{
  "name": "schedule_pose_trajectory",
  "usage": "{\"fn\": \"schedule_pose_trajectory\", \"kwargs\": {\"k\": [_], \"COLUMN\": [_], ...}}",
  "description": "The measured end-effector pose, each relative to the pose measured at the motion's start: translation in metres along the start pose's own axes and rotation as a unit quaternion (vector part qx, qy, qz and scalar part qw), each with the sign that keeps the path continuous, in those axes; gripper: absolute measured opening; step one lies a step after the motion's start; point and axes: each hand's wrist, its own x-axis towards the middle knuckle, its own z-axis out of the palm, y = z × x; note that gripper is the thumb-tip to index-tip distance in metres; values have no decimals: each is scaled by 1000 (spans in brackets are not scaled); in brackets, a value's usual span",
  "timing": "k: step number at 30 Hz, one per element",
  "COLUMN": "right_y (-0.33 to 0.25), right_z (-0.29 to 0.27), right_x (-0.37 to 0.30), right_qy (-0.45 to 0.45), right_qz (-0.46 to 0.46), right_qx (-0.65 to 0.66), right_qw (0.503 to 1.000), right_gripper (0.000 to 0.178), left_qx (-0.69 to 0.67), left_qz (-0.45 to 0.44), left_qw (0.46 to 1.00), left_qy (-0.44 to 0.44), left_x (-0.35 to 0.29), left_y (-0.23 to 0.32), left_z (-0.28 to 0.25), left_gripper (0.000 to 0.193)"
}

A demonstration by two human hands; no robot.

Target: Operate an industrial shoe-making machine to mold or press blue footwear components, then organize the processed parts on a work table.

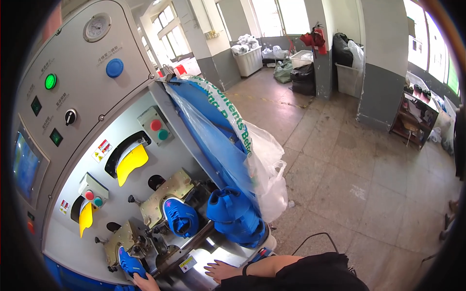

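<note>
At the lower left, my left hand grips the heel end of a blue shoe set at the nearer metal clamp station of a grey machine. My right hand lies on the machine's shiny metal ledge, fingers spread and nothing in them. Farther right, a second blue shoe with dark laces sits at the other clamp station. Beside it, several blue shoe pieces are piled up at the ledge's right end.
Above the stations are yellow flaps and a red-and-green button box. The machine panel carries a gauge and a screen. White plastic bags hang off its side. A black cable crosses the floor; a low shelf stands right.
</note>
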Motion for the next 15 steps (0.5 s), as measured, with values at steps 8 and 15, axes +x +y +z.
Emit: {"fn": "schedule_pose_trajectory", "kwargs": {"k": [8, 15], "right_y": [-6, -4], "right_z": [-9, -9], "right_x": [3, 0], "right_qy": [-21, -17], "right_qz": [2, 8], "right_qx": [29, 29], "right_qw": [999, 999], "right_gripper": [50, 50], "left_qx": [-26, -12], "left_qz": [-46, 4], "left_qw": [997, 1000], "left_qy": [-53, 7], "left_x": [3, -3], "left_y": [-63, -66], "left_z": [55, 70], "left_gripper": [57, 56]}}
